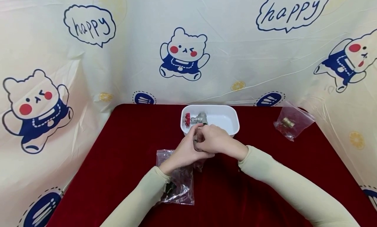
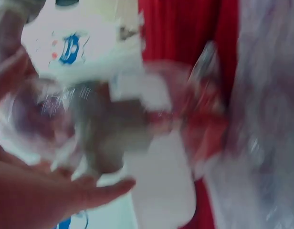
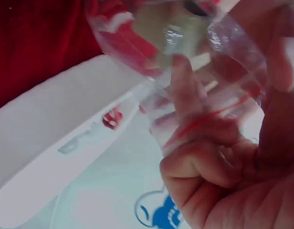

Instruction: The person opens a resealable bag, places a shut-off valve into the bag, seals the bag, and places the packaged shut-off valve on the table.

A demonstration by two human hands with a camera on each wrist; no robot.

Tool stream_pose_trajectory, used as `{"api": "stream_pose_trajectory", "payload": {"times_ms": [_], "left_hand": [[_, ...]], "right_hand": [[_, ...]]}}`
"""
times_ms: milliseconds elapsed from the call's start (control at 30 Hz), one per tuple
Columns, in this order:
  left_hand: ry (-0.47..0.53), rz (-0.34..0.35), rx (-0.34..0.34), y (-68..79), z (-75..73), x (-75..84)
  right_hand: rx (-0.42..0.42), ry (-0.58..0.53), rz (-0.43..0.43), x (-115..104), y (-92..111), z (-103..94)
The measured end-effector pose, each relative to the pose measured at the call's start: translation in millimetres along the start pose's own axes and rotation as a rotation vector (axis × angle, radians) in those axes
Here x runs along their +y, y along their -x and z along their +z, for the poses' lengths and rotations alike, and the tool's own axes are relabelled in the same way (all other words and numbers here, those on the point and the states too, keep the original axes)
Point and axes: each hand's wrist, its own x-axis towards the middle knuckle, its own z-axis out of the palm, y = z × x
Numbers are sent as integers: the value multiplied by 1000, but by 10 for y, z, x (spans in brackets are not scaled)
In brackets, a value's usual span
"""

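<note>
My left hand [image 1: 184,150] and right hand [image 1: 216,139] meet just in front of the white tray [image 1: 235,122]. Between them is a clear zip bag [image 3: 161,88] with a red seal line. Inside it, a blurred metal valve [image 2: 111,129] with a red handwheel [image 2: 204,126] shows in the left wrist view. The left hand grips the bagged valve from the side, thumb and fingers around it. With curled fingers, the right hand holds the bag near its seal. Most of this bag is hidden by the hands in the head view. Another valve [image 1: 201,118] with a red handwheel lies in the tray.
A clear bag [image 1: 185,192] with a dark item lies under the left forearm. At the back right, another bag [image 1: 301,120] contains a brass-coloured fitting [image 1: 288,122]. A dark red cloth [image 1: 250,194] covers the table, and a printed curtain [image 1: 229,50] surrounds it.
</note>
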Motion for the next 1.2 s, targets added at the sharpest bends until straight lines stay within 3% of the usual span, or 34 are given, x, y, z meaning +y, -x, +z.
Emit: {"api": "stream_pose_trajectory", "payload": {"times_ms": [200, 300, 467, 733, 933, 1200], "left_hand": [[161, -16, -201, -13, -299, 5], [197, -42, -225, -22, -380, 3], [125, -42, -145, -59, -421, -11], [-12, -39, -115, -124, -426, -104], [-8, -15, -81, -145, -408, -118], [-27, 6, 39, -125, -422, -100]], "right_hand": [[118, -158, -93, 29, 226, -154], [154, -207, -149, 80, 326, -156], [121, -215, -212, 134, 457, -74], [55, -87, -152, 108, 593, 12], [109, -124, -226, 134, 608, 40], [192, -103, -225, 187, 640, -29]]}}
